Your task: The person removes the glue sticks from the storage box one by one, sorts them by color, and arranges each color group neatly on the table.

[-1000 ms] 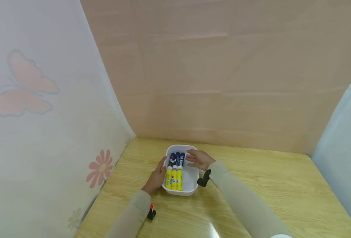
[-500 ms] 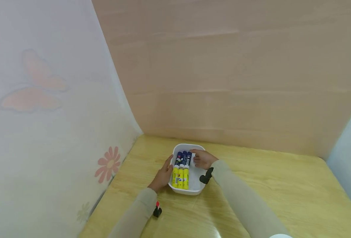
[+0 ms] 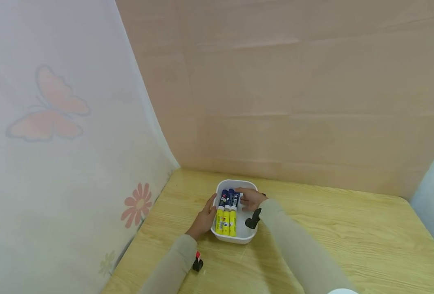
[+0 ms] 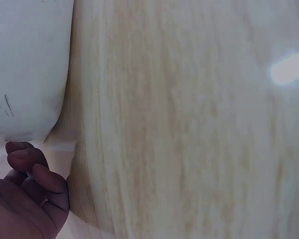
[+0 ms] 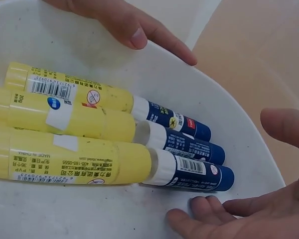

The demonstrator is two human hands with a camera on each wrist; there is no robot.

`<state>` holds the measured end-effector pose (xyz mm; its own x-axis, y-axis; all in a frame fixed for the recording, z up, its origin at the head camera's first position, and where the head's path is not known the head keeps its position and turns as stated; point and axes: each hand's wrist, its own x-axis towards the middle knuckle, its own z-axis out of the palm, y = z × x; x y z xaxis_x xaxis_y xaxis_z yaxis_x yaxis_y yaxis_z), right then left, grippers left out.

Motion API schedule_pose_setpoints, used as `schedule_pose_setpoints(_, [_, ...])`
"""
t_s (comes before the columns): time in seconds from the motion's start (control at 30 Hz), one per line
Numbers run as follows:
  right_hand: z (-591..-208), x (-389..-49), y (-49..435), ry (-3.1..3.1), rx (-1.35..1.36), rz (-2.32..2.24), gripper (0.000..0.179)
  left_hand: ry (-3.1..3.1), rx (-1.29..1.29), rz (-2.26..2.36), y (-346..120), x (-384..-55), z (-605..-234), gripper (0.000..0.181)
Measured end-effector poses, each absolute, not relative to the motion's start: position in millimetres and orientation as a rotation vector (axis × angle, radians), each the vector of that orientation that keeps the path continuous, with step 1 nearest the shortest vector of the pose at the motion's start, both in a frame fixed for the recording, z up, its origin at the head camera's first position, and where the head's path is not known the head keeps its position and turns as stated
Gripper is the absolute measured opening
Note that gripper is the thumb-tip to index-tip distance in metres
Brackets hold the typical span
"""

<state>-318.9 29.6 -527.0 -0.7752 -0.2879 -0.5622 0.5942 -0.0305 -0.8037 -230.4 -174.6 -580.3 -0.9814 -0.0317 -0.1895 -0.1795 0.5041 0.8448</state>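
A white plastic tub [image 3: 237, 240] stands on the table and holds glue sticks lying in two rows. Three yellow glue sticks [image 5: 74, 157] lie in the near row, and three slimmer dark blue glue sticks with white ends [image 5: 192, 172] in the far row. My left hand [image 3: 203, 220] grips the tub's left side, thumb over the rim and fingers against the outside wall. In the tub's right half is my right hand [image 3: 251, 198], fingers loosely bent and holding nothing. Its fingertips [image 5: 182, 221] are right beside the nearest blue stick, with the thumb spread apart.
The wood-grain table [image 3: 334, 232] extends right and towards me. A plain tan sheet [image 3: 276, 90] rises behind it, and a pale curtain [image 3: 73, 171] with flowers and a butterfly hangs at left. Small black wrist pieces [image 3: 253, 219] sit at the sleeves.
My right hand has moved left across the inside of the tub, up to the blue glue sticks. My left hand keeps its grip on the tub's side. The head view has shifted slightly.
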Motion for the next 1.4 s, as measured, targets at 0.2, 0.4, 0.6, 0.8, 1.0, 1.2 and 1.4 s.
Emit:
schedule_pose_setpoints(0.2, [-533,-319,27,1.665,0.379,-1.882,0.055,2.567,-0.16,1.489,-173,-228,-583,0.051])
schedule_pose_setpoints(0.4, [-531,-320,22,1.673,0.329,-1.885,0.037,2.613,-0.164,1.471,-174,-228,-577,0.05])
schedule_pose_setpoints(0.6, [-523,-315,23,1.697,0.338,-1.841,0.046,2.618,-0.163,1.453,-171,-226,-573,0.05])
schedule_pose_setpoints(0.8, [-529,-319,22,1.766,0.341,-1.801,0.045,2.616,-0.189,1.423,-170,-227,-573,0.051])
schedule_pose_setpoints(1.0, [-534,-316,16,1.915,0.344,-1.752,0.044,2.617,-0.177,1.419,-171,-227,-572,0.051])
schedule_pose_setpoints(1.2, [-541,-317,9,1.991,0.356,-1.735,0.037,2.617,-0.169,1.408,-172,-226,-569,0.052])
schedule_pose_setpoints(1.4, [-550,-321,8,2.016,0.356,-1.722,0.034,2.623,-0.185,1.389,-170,-226,-567,0.052])
